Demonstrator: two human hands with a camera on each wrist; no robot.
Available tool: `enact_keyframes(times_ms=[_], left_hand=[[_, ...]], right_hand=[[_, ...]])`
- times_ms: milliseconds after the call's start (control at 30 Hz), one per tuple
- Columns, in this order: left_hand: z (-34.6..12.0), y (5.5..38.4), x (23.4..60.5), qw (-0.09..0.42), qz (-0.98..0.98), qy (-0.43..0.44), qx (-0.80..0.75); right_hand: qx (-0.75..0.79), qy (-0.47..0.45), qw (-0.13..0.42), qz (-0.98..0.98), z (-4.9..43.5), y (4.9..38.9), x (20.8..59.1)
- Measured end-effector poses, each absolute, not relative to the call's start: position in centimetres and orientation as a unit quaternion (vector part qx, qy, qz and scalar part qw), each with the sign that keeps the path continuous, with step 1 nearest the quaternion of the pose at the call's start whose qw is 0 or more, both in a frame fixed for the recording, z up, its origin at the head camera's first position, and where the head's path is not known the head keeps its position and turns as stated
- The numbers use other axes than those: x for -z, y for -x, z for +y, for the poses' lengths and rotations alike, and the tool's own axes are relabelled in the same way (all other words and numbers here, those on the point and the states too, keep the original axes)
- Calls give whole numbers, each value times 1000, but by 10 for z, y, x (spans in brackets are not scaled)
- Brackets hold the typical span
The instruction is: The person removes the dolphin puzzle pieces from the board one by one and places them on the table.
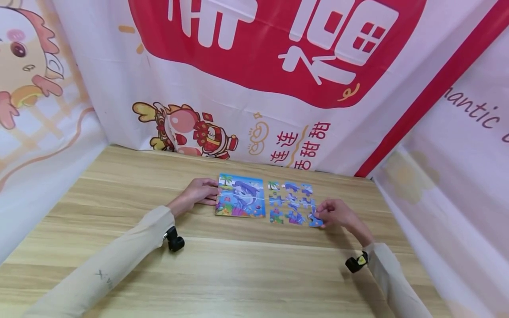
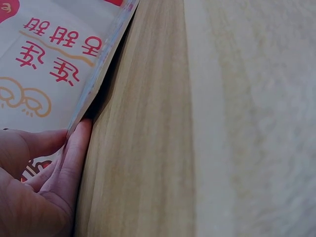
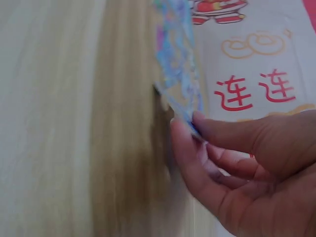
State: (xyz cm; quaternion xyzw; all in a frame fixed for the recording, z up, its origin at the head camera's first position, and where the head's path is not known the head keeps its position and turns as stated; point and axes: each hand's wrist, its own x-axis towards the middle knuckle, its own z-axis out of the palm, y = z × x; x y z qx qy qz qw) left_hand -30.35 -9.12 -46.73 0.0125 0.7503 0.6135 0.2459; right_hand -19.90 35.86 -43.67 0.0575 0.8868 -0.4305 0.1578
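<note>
A square dolphin picture board [image 1: 240, 196] lies on the table, with palm trees, sea and coral printed on it. My left hand [image 1: 199, 191] pinches its left edge; in the left wrist view the thumb [image 2: 47, 140] is on top and the fingers are below the edge. To the right of the board, several loose jigsaw pieces [image 1: 292, 201] are laid out in rows, with small gaps between them. At the lower right corner of this layout, my right hand [image 1: 338, 213] pinches a blue jigsaw piece [image 3: 183, 109] between thumb and index finger, tilted off the table.
The wood-grain table [image 1: 254, 274] stretches toward me. A white cloth backdrop [image 1: 246, 97] with red characters and cartoons stands just behind the puzzle, and further printed cloths hang at both sides. A small black camera sits on each wrist.
</note>
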Motion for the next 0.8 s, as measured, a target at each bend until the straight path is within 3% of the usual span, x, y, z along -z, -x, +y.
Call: enact_keyframes(times_ms=[400, 800], left_hand=[[-91, 306, 467, 257, 737, -5, -625], [-89, 301, 456, 239, 762, -4, -601]], right_hand=[[298, -89, 113, 944, 346, 199, 442], [288, -87, 82, 950, 347, 202, 449]])
